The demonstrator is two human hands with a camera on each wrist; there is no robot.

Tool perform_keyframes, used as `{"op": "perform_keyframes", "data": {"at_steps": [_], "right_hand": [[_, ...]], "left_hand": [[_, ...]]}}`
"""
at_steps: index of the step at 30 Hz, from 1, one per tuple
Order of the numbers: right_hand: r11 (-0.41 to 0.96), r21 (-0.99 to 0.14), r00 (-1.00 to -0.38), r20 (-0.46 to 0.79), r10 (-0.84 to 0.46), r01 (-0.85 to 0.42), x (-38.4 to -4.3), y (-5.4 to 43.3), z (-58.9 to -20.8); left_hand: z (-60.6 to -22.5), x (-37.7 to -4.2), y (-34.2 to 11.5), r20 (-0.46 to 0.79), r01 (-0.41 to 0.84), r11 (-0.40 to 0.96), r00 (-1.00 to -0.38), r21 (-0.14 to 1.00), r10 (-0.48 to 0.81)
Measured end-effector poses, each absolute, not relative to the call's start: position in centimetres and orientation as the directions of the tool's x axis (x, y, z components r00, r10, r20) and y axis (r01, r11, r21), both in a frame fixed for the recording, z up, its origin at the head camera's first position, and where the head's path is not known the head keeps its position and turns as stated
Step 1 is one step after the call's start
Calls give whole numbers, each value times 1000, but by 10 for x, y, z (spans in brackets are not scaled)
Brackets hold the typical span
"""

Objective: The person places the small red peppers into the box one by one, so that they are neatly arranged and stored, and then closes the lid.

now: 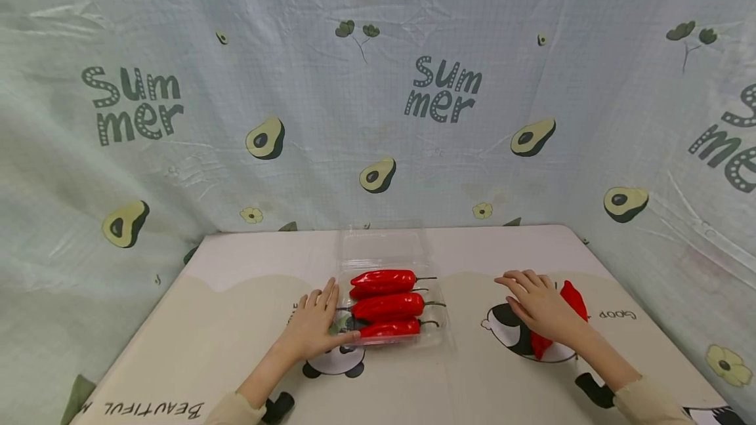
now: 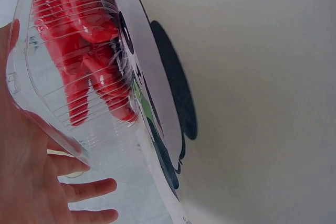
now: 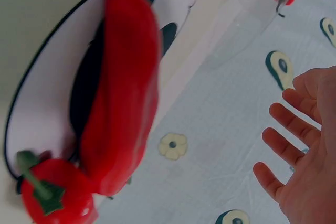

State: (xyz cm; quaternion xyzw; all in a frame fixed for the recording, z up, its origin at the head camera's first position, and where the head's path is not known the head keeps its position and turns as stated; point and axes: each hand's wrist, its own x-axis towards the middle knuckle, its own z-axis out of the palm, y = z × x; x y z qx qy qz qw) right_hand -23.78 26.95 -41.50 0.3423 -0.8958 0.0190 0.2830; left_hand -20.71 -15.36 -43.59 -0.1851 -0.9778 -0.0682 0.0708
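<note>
Several glossy red chili peppers lie side by side in a clear plastic clamshell box, its lid folded back, in the middle of the head view. My left hand rests along the box's left side, fingers straight and spread, thumb at the front edge. Through the ribbed wall the peppers show in the left wrist view. At the right, my right hand hovers over loose red peppers, fingers loosely bent around nothing. The right wrist view shows a long red pepper beside another with a green stem.
The table has a printed cover with panda drawings and lettering. Behind and at both sides hangs a pale curtain printed with avocados and words. The box lid reaches toward the table's back edge.
</note>
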Motion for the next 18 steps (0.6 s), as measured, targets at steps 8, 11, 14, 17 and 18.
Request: {"op": "perform_keyframes", "data": {"at_steps": [8, 11, 14, 17, 18], "right_hand": [[782, 190, -618, 516, -594, -593, -234, 292, -420], [787, 194, -617, 523, -588, -586, -234, 298, -422], [797, 199, -629, 519, -579, -570, -234, 305, -425], [811, 191, -654, 504, -564, -553, -234, 310, -427], [815, 182, -660, 502, -559, -551, -234, 311, -427]], "left_hand": [[-437, -207, -153, 167, 370, 923, -922, 110, 350], [-437, -207, -153, 169, 373, 922, -920, 106, 353], [-436, -206, -153, 168, 376, 920, -919, 108, 356], [-436, -206, -153, 170, 377, 920, -919, 109, 357], [-436, -206, -154, 171, 377, 920, -919, 107, 356]]}}
